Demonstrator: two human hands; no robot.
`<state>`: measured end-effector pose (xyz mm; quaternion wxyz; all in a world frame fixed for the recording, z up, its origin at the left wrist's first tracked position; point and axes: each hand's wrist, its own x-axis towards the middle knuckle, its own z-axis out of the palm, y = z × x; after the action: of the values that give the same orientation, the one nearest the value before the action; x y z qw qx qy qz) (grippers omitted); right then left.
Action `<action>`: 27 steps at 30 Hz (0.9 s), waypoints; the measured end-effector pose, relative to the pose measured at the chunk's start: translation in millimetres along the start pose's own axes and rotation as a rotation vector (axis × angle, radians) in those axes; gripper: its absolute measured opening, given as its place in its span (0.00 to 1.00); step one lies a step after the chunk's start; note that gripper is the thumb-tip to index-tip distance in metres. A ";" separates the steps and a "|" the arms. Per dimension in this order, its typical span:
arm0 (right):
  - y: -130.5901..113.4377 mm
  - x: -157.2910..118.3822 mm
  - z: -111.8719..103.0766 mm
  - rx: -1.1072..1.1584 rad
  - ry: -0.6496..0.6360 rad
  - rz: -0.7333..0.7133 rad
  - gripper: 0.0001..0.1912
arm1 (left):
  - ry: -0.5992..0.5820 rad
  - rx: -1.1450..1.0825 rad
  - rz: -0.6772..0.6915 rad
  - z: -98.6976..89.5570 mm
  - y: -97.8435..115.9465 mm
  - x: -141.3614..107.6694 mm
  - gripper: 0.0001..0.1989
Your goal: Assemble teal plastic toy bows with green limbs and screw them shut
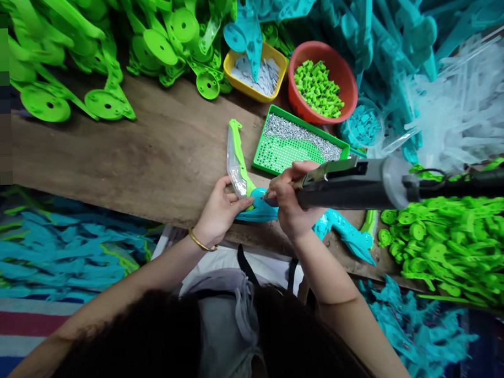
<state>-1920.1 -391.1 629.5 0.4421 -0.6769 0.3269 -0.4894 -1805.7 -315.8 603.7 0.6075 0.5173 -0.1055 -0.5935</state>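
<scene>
My left hand [223,207] pinches a green, blue and clear plastic part near the bench's front edge. Its lime-green arm [240,153] with a clear piece points away from me, and its blue body [259,212] lies on the wood. Wrapped in my right hand [292,201] is a black and grey power screwdriver [346,185], held almost level. The driver's tip meets the round blue end of the part; whether a screw sits under it I cannot tell. Just behind, a green perforated tray [292,146] holds many small silver screws.
A yellow bowl [257,92] holds pale pieces, a red bowl [321,112] small green ones, a clear tub [367,124] blue ones. Green parts [172,37] pile at the back left, blue and clear parts [464,99] at the back right. More green parts [456,242] lie right.
</scene>
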 end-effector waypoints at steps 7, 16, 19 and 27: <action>-10.9 52.8 -2.2 0.107 0.260 -0.120 0.17 | 0.042 -0.013 0.064 -8.5 3.7 5.4 0.37; 47.1 82.0 1.6 -0.057 0.429 -0.111 0.15 | 0.005 0.009 0.035 -11.3 8.3 9.1 0.38; 45.4 79.1 2.4 0.045 0.410 -0.133 0.18 | -0.002 0.022 0.033 -11.5 7.8 9.2 0.38; 40.6 83.2 -0.3 -0.024 0.440 -0.074 0.23 | -0.022 0.022 0.045 -12.0 6.7 7.4 0.37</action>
<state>-1895.2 -480.0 623.3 0.3335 -0.5706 0.3962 -0.6374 -1790.6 -317.6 599.9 0.6138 0.5150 -0.1303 -0.5840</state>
